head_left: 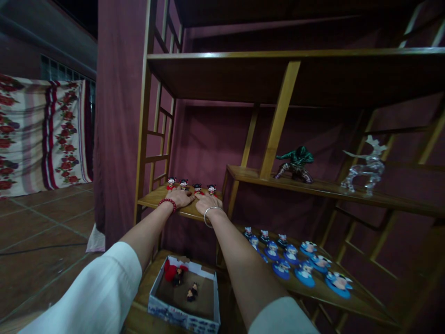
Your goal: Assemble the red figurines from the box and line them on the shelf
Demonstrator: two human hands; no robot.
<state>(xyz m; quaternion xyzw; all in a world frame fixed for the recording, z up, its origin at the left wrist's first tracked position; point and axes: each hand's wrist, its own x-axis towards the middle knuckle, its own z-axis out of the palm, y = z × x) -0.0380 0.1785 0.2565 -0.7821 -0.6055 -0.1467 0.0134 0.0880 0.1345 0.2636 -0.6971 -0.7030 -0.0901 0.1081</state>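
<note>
Figurines [198,188], 4 in a row, are standing on the left shelf [191,212], partly blocked by the left hand [180,197], which is spreading its fingers, and the right hand [208,204], whose grip I cannot tell, while an open box [184,313] is sitting below.

A floral cloth [64,134] hangs left of a dusky mauve curtain [118,116].

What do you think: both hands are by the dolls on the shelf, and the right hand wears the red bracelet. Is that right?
Not quite: the head view shows the left hand wearing the red bracelet. Both it and the right hand are by the dolls on the shelf.
</note>
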